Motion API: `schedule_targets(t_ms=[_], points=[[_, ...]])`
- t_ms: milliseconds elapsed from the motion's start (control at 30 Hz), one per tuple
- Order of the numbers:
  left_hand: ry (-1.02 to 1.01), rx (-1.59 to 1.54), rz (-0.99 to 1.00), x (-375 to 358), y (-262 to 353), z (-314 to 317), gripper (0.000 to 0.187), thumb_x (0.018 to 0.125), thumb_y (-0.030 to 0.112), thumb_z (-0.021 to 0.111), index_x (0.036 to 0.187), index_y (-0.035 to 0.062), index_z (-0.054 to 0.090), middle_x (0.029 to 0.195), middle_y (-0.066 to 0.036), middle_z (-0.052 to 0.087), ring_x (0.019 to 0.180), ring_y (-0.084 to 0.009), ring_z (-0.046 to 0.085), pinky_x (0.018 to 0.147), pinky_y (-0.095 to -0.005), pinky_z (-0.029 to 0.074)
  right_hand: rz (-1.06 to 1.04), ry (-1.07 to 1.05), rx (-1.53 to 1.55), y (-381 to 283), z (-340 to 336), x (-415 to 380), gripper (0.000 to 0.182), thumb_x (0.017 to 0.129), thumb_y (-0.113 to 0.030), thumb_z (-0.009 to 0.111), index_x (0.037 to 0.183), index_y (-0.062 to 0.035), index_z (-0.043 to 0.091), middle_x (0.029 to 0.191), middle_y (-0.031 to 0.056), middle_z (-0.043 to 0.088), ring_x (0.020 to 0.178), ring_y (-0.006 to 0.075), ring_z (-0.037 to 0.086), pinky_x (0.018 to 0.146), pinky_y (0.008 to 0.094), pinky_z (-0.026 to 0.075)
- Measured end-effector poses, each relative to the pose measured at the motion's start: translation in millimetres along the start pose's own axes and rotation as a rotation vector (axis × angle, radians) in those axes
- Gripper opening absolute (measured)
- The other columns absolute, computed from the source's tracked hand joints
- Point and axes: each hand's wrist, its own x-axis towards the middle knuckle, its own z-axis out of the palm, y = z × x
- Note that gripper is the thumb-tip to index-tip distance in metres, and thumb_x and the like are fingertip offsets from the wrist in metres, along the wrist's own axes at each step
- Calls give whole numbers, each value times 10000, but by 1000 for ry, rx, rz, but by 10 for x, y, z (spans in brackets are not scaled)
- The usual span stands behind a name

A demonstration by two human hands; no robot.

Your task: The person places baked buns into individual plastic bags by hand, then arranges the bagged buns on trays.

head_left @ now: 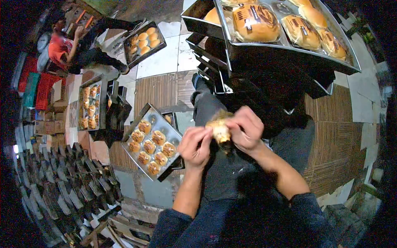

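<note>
Above my lap is a bread bun [220, 133], smeared by motion, with what looks like a printed clear wrapper around it. My left hand [193, 145] pinches its left side between thumb and fingers. On the opposite side, my right hand [247, 129] grips it with bent fingers. Wrapped buns with dark print [256, 22] fill a metal tray [289, 51] at the upper right, on top of stacked trays. To the left of my left hand, a tilted metal tray [165, 124] holds several browned buns [149, 146].
Another tray of buns [90, 108] stands on a stack at the left. Farther back, a tray of plain and printed buns [144, 41] lies on the tiled floor near a seated person in a red shirt [59, 50]. Stacked wood pieces [66, 186] occupy the lower left.
</note>
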Motion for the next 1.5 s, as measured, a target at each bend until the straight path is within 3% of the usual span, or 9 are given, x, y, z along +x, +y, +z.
schedule_targets(t_ms=[67,100,367,533,667,833,967,1300,1500], points=[[122,54,-33,160,-53,89,54,794,6,701,798,-11,650,737,-119,632,666,-237,615,649,-287,488,112,151,-115,165,149,138,127,807,-121,699,741,-21,656,641,99,564,558,153,520,503,303,405],[94,73,-204,192,-52,-39,65,823,31,691,808,-19,652,741,-97,638,676,-194,606,650,-267,476,689,195,39,224,98,84,185,818,-110,685,684,-11,605,645,117,584,532,142,501,479,299,369],[-156,121,-682,-848,414,-695,72,848,43,679,844,-29,671,822,-95,665,732,-134,605,694,-239,479,1024,10,7,-237,-38,-1470,346,920,-177,595,639,14,533,535,95,413,480,154,399,458,342,322],[-18,114,-754,-561,741,-804,142,881,101,668,822,-27,659,721,-65,660,609,-92,597,545,-225,474,831,-196,-187,-478,-574,-559,196,830,-212,704,723,-48,690,721,113,663,520,225,562,507,380,403],[-96,-10,-808,-104,471,-696,174,888,165,684,826,3,679,652,16,610,513,-50,509,473,-202,394,175,-589,-137,-655,-220,-163,523,719,-195,756,1218,-152,606,1133,79,659,1134,231,579,1009,567,354],[-23,-249,-771,142,142,-676,353,981,307,490,1067,6,653,835,12,598,645,-18,449,558,-161,337,461,-711,111,-594,-434,379,478,683,-174,727,1126,-51,596,905,188,661,842,349,663,815,408,507],[74,-344,-723,84,13,-516,295,972,272,487,991,14,628,742,55,493,611,-9,383,535,-160,281,434,-42,218,-767,-1142,1111,455,830,-278,679,1146,31,569,1081,111,644,937,212,623,824,331,493],[-774,180,-50,-385,225,921,375,754,168,713,1102,74,607,1026,-171,632,870,-372,624,718,-447,518,-144,351,-804,-274,-1654,2102,185,906,-79,549,987,56,645,869,164,646,791,269,622,745,304,495],[-1247,192,-118,-601,223,776,186,855,195,578,923,32,635,858,-181,653,817,-361,658,726,-451,537,91,-589,-415,-396,-1092,-19,164,779,-117,641,923,-54,691,772,99,658,718,286,644,645,372,513]])
